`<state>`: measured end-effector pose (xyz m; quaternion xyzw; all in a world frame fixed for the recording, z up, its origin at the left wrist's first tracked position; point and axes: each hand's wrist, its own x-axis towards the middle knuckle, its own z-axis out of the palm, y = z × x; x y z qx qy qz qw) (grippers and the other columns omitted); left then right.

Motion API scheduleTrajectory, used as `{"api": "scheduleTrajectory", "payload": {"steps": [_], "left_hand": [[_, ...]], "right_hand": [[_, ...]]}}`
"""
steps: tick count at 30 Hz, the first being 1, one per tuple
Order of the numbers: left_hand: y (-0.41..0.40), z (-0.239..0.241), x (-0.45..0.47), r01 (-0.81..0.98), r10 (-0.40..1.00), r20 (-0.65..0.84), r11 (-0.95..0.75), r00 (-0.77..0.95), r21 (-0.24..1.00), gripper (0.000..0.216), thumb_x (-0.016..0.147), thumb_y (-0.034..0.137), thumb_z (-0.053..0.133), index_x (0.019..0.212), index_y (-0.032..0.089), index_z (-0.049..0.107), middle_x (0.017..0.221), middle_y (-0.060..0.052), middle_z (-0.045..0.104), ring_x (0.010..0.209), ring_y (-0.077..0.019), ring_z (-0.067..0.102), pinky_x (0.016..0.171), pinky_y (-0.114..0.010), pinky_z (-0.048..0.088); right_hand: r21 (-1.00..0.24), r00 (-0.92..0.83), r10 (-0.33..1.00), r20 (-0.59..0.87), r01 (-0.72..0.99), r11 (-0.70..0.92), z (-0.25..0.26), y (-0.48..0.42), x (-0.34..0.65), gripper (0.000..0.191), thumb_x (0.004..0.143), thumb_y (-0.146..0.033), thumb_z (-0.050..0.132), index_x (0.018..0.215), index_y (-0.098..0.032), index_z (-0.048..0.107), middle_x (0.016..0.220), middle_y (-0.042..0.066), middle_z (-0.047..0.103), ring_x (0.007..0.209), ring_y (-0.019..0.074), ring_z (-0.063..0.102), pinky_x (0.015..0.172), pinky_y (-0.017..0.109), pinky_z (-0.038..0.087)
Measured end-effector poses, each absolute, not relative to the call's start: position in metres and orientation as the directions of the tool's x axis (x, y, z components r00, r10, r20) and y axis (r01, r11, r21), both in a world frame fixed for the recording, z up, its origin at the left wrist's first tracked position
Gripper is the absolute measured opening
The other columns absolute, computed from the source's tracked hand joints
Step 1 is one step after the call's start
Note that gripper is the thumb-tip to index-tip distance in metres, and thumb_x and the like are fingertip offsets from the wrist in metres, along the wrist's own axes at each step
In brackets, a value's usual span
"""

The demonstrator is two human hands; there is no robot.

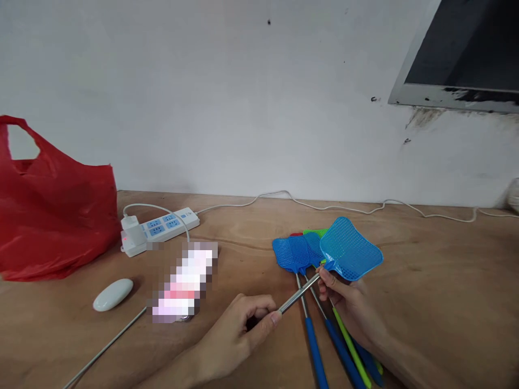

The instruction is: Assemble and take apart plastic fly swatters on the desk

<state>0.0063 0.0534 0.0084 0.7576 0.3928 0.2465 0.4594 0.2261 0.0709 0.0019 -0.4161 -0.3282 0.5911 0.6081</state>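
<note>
We hold one blue fly swatter (351, 249) aslant above the table (450, 292), its mesh head up and to the right. Our left hand (233, 335) has its fingers curled about the lower end of the metal shaft, thumb pressed along the top; what lies inside that grip is hidden. Our right hand (351, 305) pinches the shaft just under the head between thumb and fingers.

Beneath, we see a pile of other swatters (290, 254), their heads overlapping, mostly blue with edges of green and red showing, and their blue and green handles running down toward us, partly behind our right forearm.

To our left lie a lit device (186, 283) blurred into blocks, a smooth white oval object (113, 294) and a white power strip (172, 224) with a charger (133, 232) plugged in at its near end. Beyond these, a red plastic bag (57, 216) stands at the left edge, near the wall (227, 108)
</note>
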Motion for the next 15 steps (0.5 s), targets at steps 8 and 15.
{"api": "scheduleTrajectory", "payload": {"steps": [8, 15], "left_hand": [[0.0592, 0.008, 0.005, 0.278, 0.799, -0.041, -0.16, 0.6, 0.947, 0.047, 0.097, 0.057, 0.043, 0.068, 0.021, 0.043, 0.052, 0.008, 0.038, 0.048, -0.0089, 0.032, 0.047, -0.022, 0.023], [0.0565, 0.0043, 0.0056, 0.335, 0.809, -0.086, -0.141, 0.581, 0.932, 0.044, 0.098, 0.058, 0.04, 0.074, 0.022, 0.045, 0.048, 0.01, 0.039, 0.042, -0.0093, 0.035, 0.047, -0.022, 0.028]], "right_hand": [[-0.87, 0.168, 0.985, -0.045, -0.491, 0.044, -0.0002, 0.0735, 0.2284, 0.028, 0.058, -0.034, 0.094, 0.068, -0.018, 0.072, 0.065, -0.001, 0.064, 0.052, 0.0093, 0.054, 0.045, 0.019, 0.048], [-0.868, 0.168, 0.985, -0.031, -0.492, 0.057, -0.0045, 0.08, 0.2281, 0.028, 0.065, -0.041, 0.089, 0.072, -0.018, 0.073, 0.065, 0.0, 0.066, 0.053, 0.0106, 0.056, 0.045, 0.019, 0.048]]}}
